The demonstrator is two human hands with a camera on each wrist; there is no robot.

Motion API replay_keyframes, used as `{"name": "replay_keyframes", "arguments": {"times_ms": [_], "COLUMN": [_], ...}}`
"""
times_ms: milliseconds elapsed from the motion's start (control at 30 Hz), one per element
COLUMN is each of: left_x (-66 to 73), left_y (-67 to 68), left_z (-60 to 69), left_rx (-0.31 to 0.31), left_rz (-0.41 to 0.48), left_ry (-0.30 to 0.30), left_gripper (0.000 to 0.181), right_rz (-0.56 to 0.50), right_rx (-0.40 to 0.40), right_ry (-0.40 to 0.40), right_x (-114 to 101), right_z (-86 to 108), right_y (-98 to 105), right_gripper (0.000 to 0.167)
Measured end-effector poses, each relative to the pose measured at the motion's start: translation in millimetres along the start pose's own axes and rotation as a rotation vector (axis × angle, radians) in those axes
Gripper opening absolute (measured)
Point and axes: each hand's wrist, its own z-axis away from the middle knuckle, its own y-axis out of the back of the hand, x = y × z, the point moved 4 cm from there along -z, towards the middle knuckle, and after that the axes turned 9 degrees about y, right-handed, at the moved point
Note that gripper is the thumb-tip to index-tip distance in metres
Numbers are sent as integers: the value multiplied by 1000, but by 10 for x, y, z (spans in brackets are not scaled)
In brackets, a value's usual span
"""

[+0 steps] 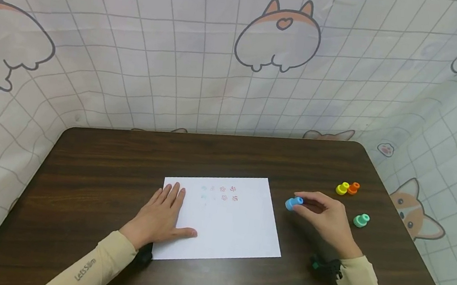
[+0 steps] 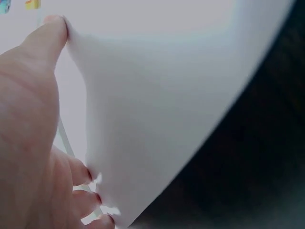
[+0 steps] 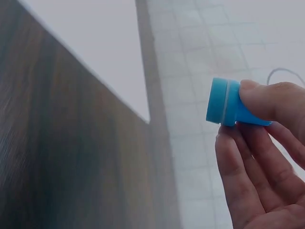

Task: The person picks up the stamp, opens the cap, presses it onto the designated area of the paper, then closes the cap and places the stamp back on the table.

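A sheet of white paper lies on the dark table, with rows of small stamped prints in pale blue and red near its top. My left hand rests flat on the paper's left edge, fingers straight and thumb spread out. To the right of the sheet, my right hand pinches a small blue stamp between thumb and fingers. In the right wrist view, that blue stamp is tilted sideways, its wide round end pointing away from the palm. It is apart from the paper.
A yellow stamp and an orange stamp stand side by side at the back right. A green stamp is to the right of my right hand. Patterned cloth hangs behind the wooden table.
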Motion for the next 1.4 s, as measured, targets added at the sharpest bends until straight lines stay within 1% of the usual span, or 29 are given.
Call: {"name": "replay_keyframes", "arguments": {"times_ms": [333,600,733,800,900,1033,1133,1233,1333,1400], "left_x": [6,13,17,15,11,40,89,161,248,300], "left_y": [4,-3,0,1,4,36,115,243,398,488], "left_z": [2,-11,-11,-15,-19,-43,-64,-78,-78,-75], "left_rx": [4,15,13,21,40,92,162,247,334,375], "left_rz": [9,25,18,5,-5,1,28,119,252,340], "left_ry": [-3,-11,-16,-22,-34,-68,-87,-103,-125,-134], "left_gripper": [120,120,120,120,117,110,106,99,90,82], "right_rz": [-111,-204,-263,-297,-343,-362,-362,-367,-377,-385], "right_rx": [5,17,26,28,31,35,35,28,28,31], "right_ry": [30,14,50,71,80,68,73,86,98,105], "right_x": [-243,-374,-439,-475,-518,-562,-609,-660,-711,-744], "right_z": [-169,-278,-345,-379,-421,-458,-491,-536,-582,-607], "right_y": [-181,-292,-355,-387,-433,-474,-503,-538,-569,-589], "right_gripper": [32,34,33,33,34,34,33,33,33,33]}}
